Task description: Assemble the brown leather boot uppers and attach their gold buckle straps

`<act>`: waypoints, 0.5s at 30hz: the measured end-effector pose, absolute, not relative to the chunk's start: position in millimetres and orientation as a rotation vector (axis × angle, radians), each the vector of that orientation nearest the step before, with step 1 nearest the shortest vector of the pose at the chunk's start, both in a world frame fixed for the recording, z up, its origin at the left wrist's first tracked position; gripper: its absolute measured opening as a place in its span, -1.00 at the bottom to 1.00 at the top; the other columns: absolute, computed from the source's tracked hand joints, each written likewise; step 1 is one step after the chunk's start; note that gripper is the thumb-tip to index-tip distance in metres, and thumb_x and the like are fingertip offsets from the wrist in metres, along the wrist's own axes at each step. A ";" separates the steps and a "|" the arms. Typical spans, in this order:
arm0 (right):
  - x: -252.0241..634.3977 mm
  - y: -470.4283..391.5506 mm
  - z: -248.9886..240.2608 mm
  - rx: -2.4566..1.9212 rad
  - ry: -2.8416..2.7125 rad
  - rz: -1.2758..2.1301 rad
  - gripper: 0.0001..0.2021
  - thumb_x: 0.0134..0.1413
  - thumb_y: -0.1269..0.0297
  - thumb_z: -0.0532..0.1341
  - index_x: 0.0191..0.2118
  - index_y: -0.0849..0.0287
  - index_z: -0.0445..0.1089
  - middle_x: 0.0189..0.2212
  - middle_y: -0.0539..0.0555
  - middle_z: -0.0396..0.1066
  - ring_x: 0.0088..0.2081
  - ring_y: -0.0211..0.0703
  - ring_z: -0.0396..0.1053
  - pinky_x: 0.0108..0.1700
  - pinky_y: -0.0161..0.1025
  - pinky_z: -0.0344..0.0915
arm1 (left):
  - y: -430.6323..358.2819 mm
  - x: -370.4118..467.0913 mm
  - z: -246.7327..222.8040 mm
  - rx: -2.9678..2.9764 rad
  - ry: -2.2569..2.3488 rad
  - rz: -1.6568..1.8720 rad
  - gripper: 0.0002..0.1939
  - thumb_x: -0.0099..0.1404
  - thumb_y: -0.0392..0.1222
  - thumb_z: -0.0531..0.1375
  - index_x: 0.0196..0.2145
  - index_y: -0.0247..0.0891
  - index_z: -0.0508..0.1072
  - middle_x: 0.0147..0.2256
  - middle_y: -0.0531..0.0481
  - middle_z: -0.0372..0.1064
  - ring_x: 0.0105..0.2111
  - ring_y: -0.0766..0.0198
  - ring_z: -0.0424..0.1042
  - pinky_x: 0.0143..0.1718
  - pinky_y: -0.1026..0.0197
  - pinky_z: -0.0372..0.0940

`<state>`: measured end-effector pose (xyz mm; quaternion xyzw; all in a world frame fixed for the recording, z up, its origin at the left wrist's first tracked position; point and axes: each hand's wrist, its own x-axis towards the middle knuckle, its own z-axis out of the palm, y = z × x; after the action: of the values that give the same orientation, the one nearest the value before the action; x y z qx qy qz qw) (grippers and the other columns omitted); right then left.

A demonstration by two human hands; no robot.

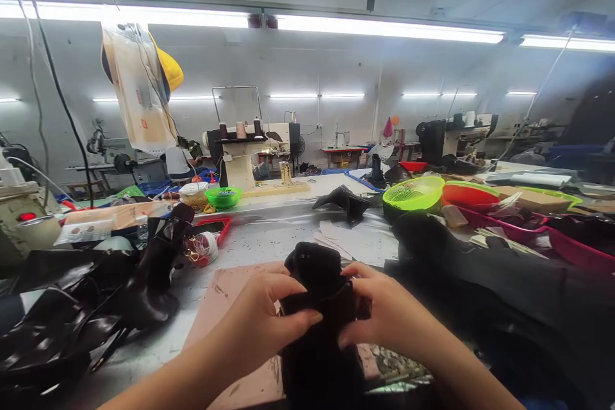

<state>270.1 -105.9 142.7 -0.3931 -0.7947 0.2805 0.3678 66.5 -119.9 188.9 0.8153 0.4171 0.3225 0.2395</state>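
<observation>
Glossy black pieces (pixel 148 288) are crowding your left, running out of frame. A bare strip of counter (pixel 192 288) is lying open beside the pink sheet (pixel 225 295). Your left hand's fingers (pixel 259 311) are pinching the black piece (pixel 319 311) at its rim, fingertips partly hiding; its lower end is fading into darkness between your hands. Your right hand's fingers (pixel 372 307) are pinching its right edge, partly obscured. Dark material (pixel 519 295) is restricting your right, outlines blurring.

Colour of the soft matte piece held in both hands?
Black. The soft matte piece shows best in the head view.
</observation>
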 end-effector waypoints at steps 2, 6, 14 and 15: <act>275.6 -107.2 154.1 -1.000 -1.985 0.699 -0.48 -0.61 0.25 0.48 -0.35 0.16 0.33 -0.24 0.04 0.31 -0.25 -0.12 0.26 -0.21 -0.23 0.22 | -120.2 69.2 190.8 2.245 1.114 0.849 -0.91 0.04 -0.34 0.21 -0.49 -0.20 0.51 -0.46 0.10 0.40 -0.42 0.35 0.32 -0.37 0.32 0.20; 271.0 -109.2 170.0 -0.819 -1.903 1.093 -0.61 -0.38 0.25 0.40 -0.31 0.17 0.32 -0.45 -0.06 0.30 -0.40 -0.26 0.22 -0.35 -0.32 0.17 | -120.2 76.2 194.1 2.282 1.121 0.835 -0.92 0.02 -0.35 0.22 -0.55 -0.22 0.48 -0.53 0.11 0.33 -0.47 0.38 0.28 -0.44 0.36 0.16; 257.8 -111.1 161.8 -0.766 -1.594 1.317 -0.76 -0.33 0.35 0.32 -0.61 0.23 0.20 -0.65 -0.13 0.13 -0.57 -0.40 0.03 -0.53 -0.40 -0.05 | -117.2 80.4 190.8 2.351 1.042 0.917 -0.91 0.03 -0.33 0.20 -0.59 -0.23 0.45 -0.58 0.11 0.26 -0.52 0.39 0.22 -0.47 0.36 0.11; 258.7 -111.9 161.6 -0.767 -1.591 1.309 -0.74 -0.33 0.33 0.33 -0.62 0.23 0.19 -0.65 -0.13 0.13 -0.56 -0.40 0.03 -0.52 -0.40 -0.05 | -116.9 80.5 190.5 2.359 1.032 0.928 -0.91 0.03 -0.34 0.20 -0.59 -0.23 0.45 -0.58 0.12 0.25 -0.53 0.39 0.21 -0.47 0.36 0.11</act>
<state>258.7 -111.9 161.6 -0.3107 -0.6448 0.5304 0.4543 80.5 -116.9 190.5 0.8443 0.3695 0.3322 0.2008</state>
